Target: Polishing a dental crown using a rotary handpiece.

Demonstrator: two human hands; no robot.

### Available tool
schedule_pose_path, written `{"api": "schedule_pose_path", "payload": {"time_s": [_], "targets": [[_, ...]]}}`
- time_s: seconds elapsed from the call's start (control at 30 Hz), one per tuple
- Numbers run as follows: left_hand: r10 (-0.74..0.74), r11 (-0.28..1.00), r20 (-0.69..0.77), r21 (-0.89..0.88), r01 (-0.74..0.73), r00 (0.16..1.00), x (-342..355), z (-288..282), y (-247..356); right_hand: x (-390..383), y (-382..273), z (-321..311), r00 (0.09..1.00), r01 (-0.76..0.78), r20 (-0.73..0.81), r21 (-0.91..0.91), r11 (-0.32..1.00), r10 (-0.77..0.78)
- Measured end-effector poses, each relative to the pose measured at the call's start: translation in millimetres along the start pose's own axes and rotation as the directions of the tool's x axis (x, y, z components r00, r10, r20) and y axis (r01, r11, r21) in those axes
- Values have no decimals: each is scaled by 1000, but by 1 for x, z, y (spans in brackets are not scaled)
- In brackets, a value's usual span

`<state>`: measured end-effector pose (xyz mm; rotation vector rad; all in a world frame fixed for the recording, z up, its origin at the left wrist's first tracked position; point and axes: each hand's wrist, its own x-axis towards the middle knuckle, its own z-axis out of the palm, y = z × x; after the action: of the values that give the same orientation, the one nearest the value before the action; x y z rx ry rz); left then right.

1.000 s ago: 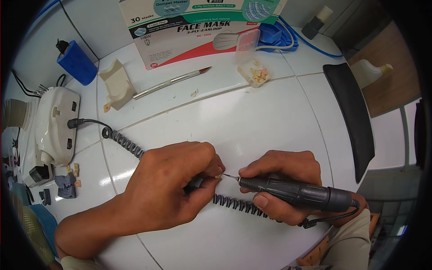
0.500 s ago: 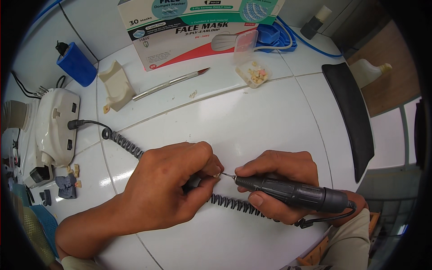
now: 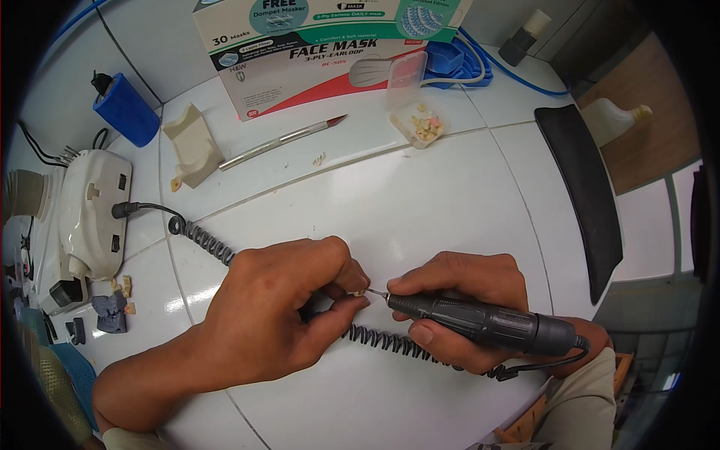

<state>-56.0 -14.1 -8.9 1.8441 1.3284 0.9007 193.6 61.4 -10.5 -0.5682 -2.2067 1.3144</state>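
Observation:
Over the middle of the white tiled table, my left hand (image 3: 289, 307) pinches a small tooth-coloured piece (image 3: 359, 293) between thumb and fingertips; most of it is hidden by them. My right hand (image 3: 465, 300) is wrapped round a black rotary handpiece (image 3: 480, 321), its body pointing left. From its nose a thin metal bur (image 3: 377, 292) reaches to the small piece and seems to touch it. A coiled black cord (image 3: 397, 343) runs from the handpiece beneath my left hand to a white control box (image 3: 96, 214) at the left.
At the back stand a mask box (image 3: 322, 67) and an open clear plastic case (image 3: 418, 126) holding several tooth-like pieces. A craft knife (image 3: 281, 142) lies beside a cream holder (image 3: 192, 146). Grey lumps (image 3: 110, 311) sit at the left; a black pad (image 3: 581, 199) lines the right edge.
The handpiece and my right hand have shifted very slightly left. The small piece appears turned a little in my left fingertips; otherwise both hands keep their places.

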Motion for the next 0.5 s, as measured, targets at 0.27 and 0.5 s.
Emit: {"api": "schedule_pose_path", "payload": {"time_s": [0.27,0.5], "targets": [[43,999,-6,-30,-44,999,1,1,-2,-3,0,1,998,-53,-31,65,997,55],[31,999,8,-17,-31,999,0,0,0,-3,-2,0,995,-93,-24,62,994,95]]}}
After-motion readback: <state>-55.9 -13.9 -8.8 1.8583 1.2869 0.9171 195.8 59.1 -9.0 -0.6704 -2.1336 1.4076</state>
